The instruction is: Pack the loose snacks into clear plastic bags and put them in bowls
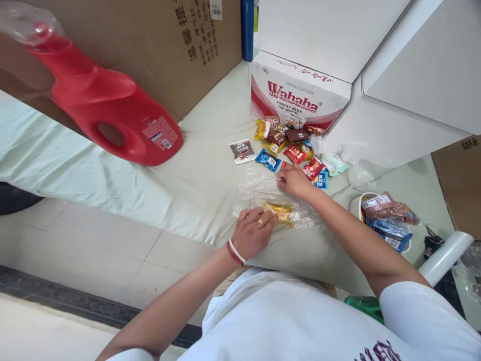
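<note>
A clear plastic bag [246,193] lies flat on the covered table, with yellow-wrapped snack packets [283,213] in it or under its film; I cannot tell which. My left hand [255,231], a beaded bracelet at its wrist, has its fingers curled on the bag's left part beside the yellow packets. Beyond the bag, my right hand [295,180] is closed in a pinch at a small red snack packet, mostly hidden by the fingers. Around it lie a blue packet [268,160], a black-and-white packet [242,151], red packets [295,153] and a pale green packet [335,164].
A white-and-red Wahaha carton [296,95] stands behind the snack pile. To the left is a large red jug [120,110] before a brown cardboard box [150,45]. At right are a white tub [356,205] of packets and a plastic film roll [447,258].
</note>
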`<state>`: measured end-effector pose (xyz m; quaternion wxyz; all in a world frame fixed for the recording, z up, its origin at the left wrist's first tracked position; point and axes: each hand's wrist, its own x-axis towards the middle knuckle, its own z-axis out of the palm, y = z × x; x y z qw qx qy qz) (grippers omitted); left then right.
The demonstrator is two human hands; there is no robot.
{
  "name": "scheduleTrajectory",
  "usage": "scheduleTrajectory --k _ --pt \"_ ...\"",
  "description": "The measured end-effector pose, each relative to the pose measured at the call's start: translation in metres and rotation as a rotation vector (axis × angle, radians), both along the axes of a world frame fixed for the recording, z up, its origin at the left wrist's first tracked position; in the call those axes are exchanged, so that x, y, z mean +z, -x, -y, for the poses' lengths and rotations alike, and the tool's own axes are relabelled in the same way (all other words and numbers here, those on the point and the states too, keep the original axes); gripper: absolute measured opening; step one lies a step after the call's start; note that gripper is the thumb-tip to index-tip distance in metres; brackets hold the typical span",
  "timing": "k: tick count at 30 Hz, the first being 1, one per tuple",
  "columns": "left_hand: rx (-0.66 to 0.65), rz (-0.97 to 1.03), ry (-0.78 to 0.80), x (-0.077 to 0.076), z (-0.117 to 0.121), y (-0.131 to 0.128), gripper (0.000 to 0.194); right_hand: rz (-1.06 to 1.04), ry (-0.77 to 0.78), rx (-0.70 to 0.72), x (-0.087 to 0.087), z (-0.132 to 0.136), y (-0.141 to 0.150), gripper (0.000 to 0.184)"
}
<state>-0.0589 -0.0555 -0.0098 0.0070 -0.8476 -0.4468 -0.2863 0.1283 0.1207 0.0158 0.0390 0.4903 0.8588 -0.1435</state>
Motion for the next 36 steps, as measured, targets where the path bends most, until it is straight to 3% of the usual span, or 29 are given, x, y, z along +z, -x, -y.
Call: scheduleTrajectory --k 6,11,15,17,21,24,27,30,32,36 --pt "0.194 -0.038 0.281 -0.001 -0.027 -0.018 0.029 -0.121 -0.088 0.156 0.023 0.016 -0.006 0.018" --pt "0.325 0.059 0.364 0.001 -0.029 -0.025 0.024 -0.051 -0.25 0.196 0.036 0.064 -0.014 0.032" --pt "0.559 0.222 0.383 -0.012 -0.027 -0.025 0.025 -0.066 -0.193 0.307 0.02 0.105 -0.022 0.032" --pt "0.588 0.337 0.387 -0.021 -0.025 -0.016 0.029 -0.071 -0.145 0.324 0.007 0.117 -0.025 0.039" --pt "0.643 0.684 0.326 -0.032 -0.026 0.015 0.022 -0.105 -0.079 0.299 -0.011 0.126 -0.026 0.05" --pt "0.766 0.796 0.317 -0.025 -0.039 0.032 0.034 -0.146 -0.053 0.285 -0.013 0.125 -0.026 0.053" --pt "0.698 0.559 0.465 -0.009 -0.05 0.033 0.049 -0.198 -0.033 0.27 -0.011 0.123 -0.028 0.051" --pt "0.579 0.363 0.655 0.008 -0.048 0.026 0.028 -0.3 0.018 0.257 -0.011 0.12 -0.03 0.047" --pt "0.518 0.436 0.716 0.016 -0.042 0.017 0.014 -0.375 0.045 0.269 -0.012 0.119 -0.03 0.046" --pt "0.361 0.554 0.655 0.024 -0.031 -0.016 0.016 -0.461 0.024 0.266 -0.012 0.122 -0.028 0.032"
